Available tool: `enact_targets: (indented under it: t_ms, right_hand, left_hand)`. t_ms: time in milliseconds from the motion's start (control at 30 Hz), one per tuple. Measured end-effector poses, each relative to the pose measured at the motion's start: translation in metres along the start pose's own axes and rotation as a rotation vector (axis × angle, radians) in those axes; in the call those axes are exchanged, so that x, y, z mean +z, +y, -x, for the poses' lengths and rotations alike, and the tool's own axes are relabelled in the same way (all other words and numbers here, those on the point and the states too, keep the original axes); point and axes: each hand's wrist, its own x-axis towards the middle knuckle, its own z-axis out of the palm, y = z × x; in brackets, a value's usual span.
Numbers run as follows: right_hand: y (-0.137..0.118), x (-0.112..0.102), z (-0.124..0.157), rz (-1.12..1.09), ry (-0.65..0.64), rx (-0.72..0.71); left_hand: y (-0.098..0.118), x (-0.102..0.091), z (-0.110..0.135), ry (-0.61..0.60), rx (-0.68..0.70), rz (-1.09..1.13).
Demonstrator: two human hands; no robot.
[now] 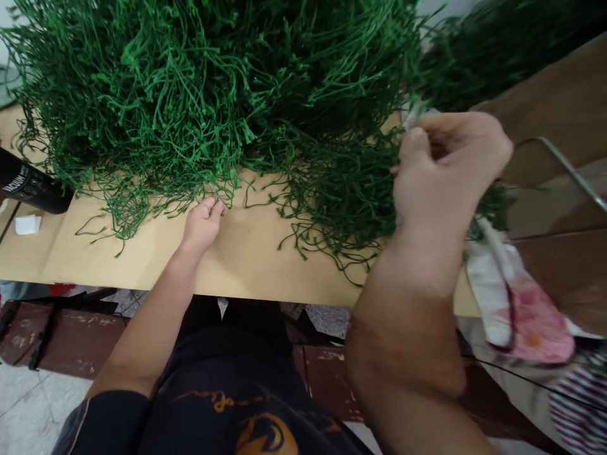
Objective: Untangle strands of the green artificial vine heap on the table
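Head: green stems heaped on tan table; tiled floor.

Person is wearing navy short-sleeved shirt; orange script and rounded orange emblem showing on front, thin orange line edging left sleeve. Left hand, right hand showing bare.

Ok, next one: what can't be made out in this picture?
All in the head view:
Whatever the left hand may pinch: too small to tell against the green strands.
Whatever the right hand may hold: blurred, partly hidden by its fingers.
Black bottle: one end cut off by the picture's left edge.
Striped cloth: cut off by the right edge.
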Motion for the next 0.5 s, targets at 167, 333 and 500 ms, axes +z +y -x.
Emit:
enact_targets:
  t_ms: [167,333,500]
  right_hand:
    - [-0.013,0.040,0.022,0.079,-0.043,-0.002]
    - [-0.026,0.089,0.040,-0.005,-0.264,0.005]
    - [-0.033,0.118,0.041,-0.263,-0.277,0.029]
  left_hand:
    - [-0.002,0.001,0.002,-0.041,0.031,-0.132]
    - [0.002,0.000,0.004,-0.057,0.059,-0.225]
    - [0.005,0.001,0.005,-0.057,0.042,-0.165]
